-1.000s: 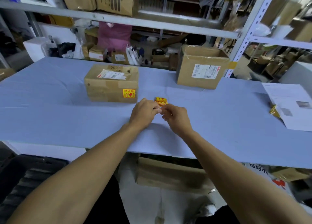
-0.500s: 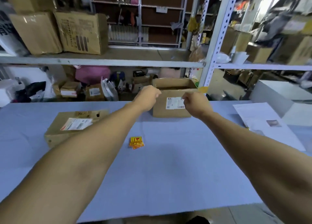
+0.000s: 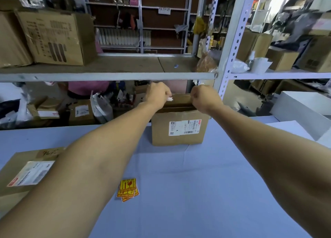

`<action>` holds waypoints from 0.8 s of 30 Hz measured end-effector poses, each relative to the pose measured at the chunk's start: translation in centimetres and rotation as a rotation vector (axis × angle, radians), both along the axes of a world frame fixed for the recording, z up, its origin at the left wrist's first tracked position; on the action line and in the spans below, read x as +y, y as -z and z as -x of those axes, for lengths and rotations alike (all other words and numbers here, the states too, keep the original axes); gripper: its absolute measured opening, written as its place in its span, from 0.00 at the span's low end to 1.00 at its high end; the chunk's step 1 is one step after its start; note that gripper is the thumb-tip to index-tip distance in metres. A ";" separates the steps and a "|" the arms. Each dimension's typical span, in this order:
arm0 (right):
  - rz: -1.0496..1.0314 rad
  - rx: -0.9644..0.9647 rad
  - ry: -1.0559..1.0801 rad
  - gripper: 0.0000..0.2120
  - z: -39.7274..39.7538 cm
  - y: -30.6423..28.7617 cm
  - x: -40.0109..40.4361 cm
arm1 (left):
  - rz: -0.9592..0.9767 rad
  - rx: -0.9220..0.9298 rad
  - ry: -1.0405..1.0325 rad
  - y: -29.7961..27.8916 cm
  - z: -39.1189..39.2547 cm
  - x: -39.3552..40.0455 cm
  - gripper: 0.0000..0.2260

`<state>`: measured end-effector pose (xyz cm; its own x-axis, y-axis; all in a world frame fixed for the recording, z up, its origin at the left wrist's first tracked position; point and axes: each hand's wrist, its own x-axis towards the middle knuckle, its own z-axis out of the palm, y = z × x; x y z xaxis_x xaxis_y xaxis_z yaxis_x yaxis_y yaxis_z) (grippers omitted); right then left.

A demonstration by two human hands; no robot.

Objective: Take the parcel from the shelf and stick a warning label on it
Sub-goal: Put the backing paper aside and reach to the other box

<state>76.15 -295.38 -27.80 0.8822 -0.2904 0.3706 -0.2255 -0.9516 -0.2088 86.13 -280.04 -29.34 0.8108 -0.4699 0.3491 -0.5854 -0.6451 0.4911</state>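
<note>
With both your hands raised over the open parcel at the surface's far edge, left hand pinches what looks like a white scrap; right hand is fisted, apparently empty. Warning labels lie nearer you, leftward.
</note>
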 end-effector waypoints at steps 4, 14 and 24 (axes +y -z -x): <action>-0.004 0.065 0.004 0.11 -1.3 1.8 -0.5 | -0.106 -0.041 0.066 0.8 -1.0 -0.6 0.13; 0.006 0.058 -0.050 0.10 3.3 1.8 4.7 | -0.335 -0.048 0.048 1.0 3.3 6.9 0.23; -0.138 0.191 -0.207 0.09 7.3 5.8 21.1 | -0.590 0.085 -0.151 2.3 10.3 27.5 0.26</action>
<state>68.89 -274.25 -33.59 0.9777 -0.1334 0.1622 -0.0775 -0.9470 -0.3118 75.84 -252.53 -31.67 0.8969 -0.4422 -0.0035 -0.4410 -0.8950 0.0672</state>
